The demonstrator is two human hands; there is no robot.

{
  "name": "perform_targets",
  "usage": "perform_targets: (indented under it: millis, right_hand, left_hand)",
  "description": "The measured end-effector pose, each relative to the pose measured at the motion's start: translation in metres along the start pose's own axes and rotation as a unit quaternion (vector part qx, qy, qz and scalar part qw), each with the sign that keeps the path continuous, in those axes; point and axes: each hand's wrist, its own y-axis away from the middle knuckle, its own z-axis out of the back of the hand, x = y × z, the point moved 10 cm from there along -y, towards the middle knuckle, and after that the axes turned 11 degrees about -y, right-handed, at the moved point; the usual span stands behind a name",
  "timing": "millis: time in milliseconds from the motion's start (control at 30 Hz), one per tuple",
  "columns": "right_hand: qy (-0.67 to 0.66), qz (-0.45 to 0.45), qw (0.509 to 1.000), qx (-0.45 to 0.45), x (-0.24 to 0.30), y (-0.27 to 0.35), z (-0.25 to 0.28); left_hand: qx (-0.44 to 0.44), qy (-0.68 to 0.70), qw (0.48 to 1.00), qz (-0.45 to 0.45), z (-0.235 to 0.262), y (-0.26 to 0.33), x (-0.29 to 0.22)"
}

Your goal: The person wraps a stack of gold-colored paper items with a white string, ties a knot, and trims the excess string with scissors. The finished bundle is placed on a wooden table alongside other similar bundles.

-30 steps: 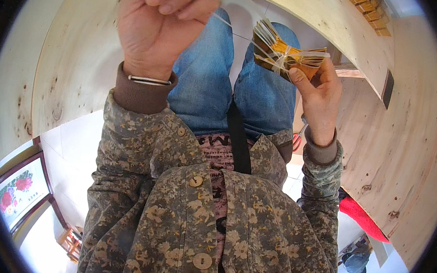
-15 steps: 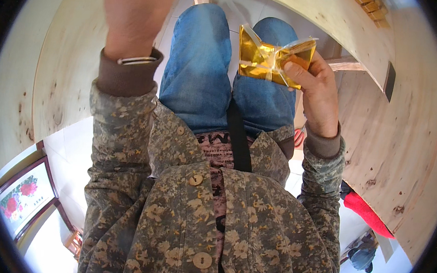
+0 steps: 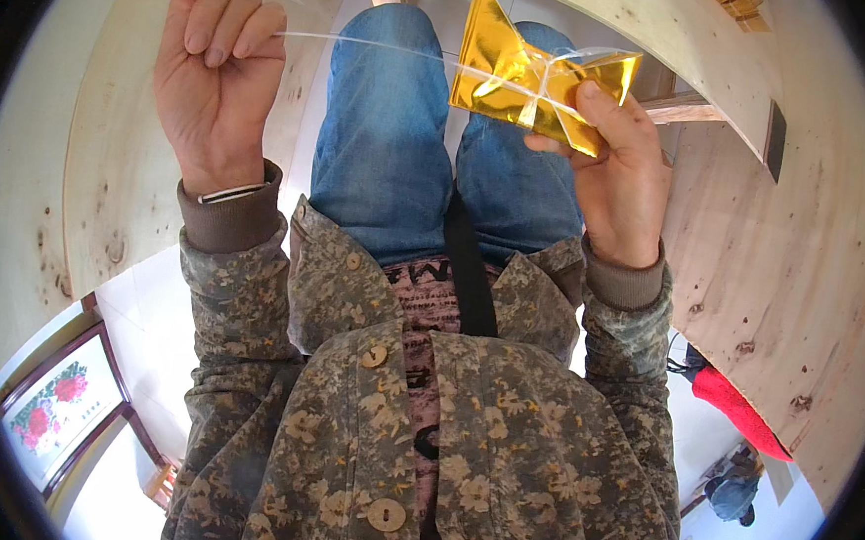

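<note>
My right hand (image 3: 621, 183) grips a small bundle of shiny gold foil sheets (image 3: 494, 66) above my right knee, thumb on top. The bundle is pinched at its middle, its ends fanning out, and clear plastic string (image 3: 531, 90) wraps round it. A thin length of this string (image 3: 387, 44) runs across to my left hand (image 3: 221, 89), which is raised at the left with fingers curled in. The string passes into those fingers near the index fingertip, and its loose end looks faint and blurred beyond them.
Pale wooden boards (image 3: 751, 250) curve round on both sides of my jeans-clad legs (image 3: 377, 118). A stack of yellowish pieces (image 3: 736, 6) lies on the far right board. A red cloth-like thing (image 3: 741, 413) hangs under the right edge. A framed flower picture (image 3: 56, 407) stands lower left.
My left hand has come lower and slightly left from the top edge, and the string now stretches straight from it. The gold foil bundle has tilted and shifted slightly up and left.
</note>
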Motion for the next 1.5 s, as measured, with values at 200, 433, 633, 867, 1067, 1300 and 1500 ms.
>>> perform_targets:
  millis: [200,433,633,867,1067,1300,1500]
  right_hand:
    - [0.021,0.005,1.0,0.0,0.005,0.004,0.001]
    - [0.076,0.007,0.995,0.062,0.008,0.004,-0.009]
    - [0.147,-0.062,0.986,0.044,-0.002,0.002,0.0]
    - [0.16,-0.084,0.983,0.042,-0.009,-0.003,0.008]
    - [0.111,-0.076,0.991,0.024,-0.007,-0.004,0.016]
    - [0.115,-0.04,0.992,0.043,0.001,-0.005,0.006]
    - [0.124,-0.028,0.991,0.047,0.005,-0.002,0.003]
  left_hand:
    - [0.003,0.035,0.999,0.024,-0.001,-0.009,0.008]
    - [0.026,0.03,0.998,0.047,0.0,-0.027,0.012]
    - [0.176,-0.059,0.983,0.008,-0.052,-0.044,0.012]
    - [0.067,-0.079,0.995,0.001,-0.039,-0.042,0.014]
    - [0.044,-0.061,0.996,0.042,-0.012,-0.018,0.01]
    - [-0.06,-0.182,0.979,0.074,0.046,0.038,0.018]
    - [-0.158,-0.35,0.914,0.131,0.081,0.061,0.008]
